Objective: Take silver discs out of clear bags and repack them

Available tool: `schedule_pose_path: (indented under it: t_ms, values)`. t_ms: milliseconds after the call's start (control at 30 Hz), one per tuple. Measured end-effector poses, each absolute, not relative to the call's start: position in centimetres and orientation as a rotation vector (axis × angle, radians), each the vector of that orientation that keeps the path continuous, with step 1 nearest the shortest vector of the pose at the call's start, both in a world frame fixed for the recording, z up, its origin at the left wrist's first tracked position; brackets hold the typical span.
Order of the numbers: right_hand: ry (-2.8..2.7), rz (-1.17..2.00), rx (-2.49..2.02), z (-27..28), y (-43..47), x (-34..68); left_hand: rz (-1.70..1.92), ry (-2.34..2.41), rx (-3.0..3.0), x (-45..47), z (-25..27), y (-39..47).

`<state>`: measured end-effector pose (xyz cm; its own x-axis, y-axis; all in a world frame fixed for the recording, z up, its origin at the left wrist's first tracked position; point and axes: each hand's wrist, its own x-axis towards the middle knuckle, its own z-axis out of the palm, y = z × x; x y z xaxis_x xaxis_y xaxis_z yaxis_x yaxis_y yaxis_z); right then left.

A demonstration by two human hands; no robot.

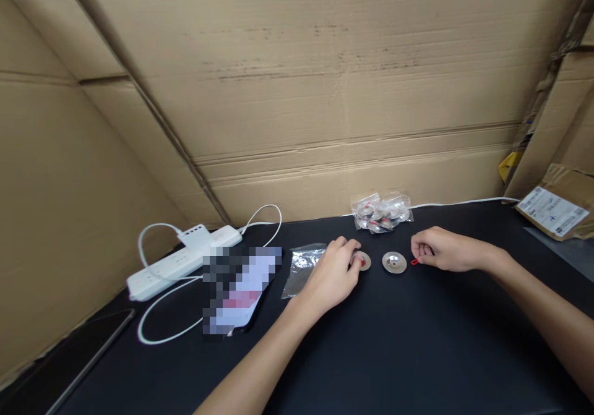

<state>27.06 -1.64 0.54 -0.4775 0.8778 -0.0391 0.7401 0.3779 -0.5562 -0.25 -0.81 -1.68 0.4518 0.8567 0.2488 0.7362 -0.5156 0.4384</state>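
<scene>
Two small silvery metal discs, which look like finger cymbals, lie on the black tabletop. My left hand (331, 269) is curled at the left one, a finger cymbal (365, 261) with a red spot at its middle, and its thumb and fingers cover part of the rim. To its right, the other finger cymbal (394, 263) lies flat and untouched, with a hole at its centre. My right hand (434, 249) is closed just right of that disc. A red cord loop (414, 261) sticks out below its fingertips.
Behind the hands lies a clear bag of more discs (382, 213). A flat plastic bag (301, 271) sits beside my left wrist. Further left are a partly blurred phone (253, 288) and a white power strip (167, 273) with cables. A labelled parcel (559, 208) lies right; cardboard walls (352, 93) enclose the table.
</scene>
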Motion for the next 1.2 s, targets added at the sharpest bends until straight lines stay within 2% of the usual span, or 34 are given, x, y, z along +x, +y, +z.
schedule_pose_path:
  t_ms: [233,467,767,1033,1200]
  values:
    - [-2.244,0.729,-1.296,0.7,-1.8,25.7,0.73,1.454,2.534,0.0,-1.5,-1.1]
    - [-2.226,0.356,-1.189,-1.3,-1.9,23.0,0.816,1.408,2.617,0.6,-1.0,-1.8]
    - [-2.286,0.388,-1.207,-1.9,-2.4,22.1,0.796,1.29,2.662,1.9,-1.1,-3.5]
    - [-2.342,0.058,-1.293,-2.6,-3.0,20.6,0.729,1.317,2.791,2.2,-0.9,-4.0]
    - [-2.305,0.245,-1.331,-2.9,-3.5,19.6,0.758,1.304,2.743,2.2,-0.8,-4.2]
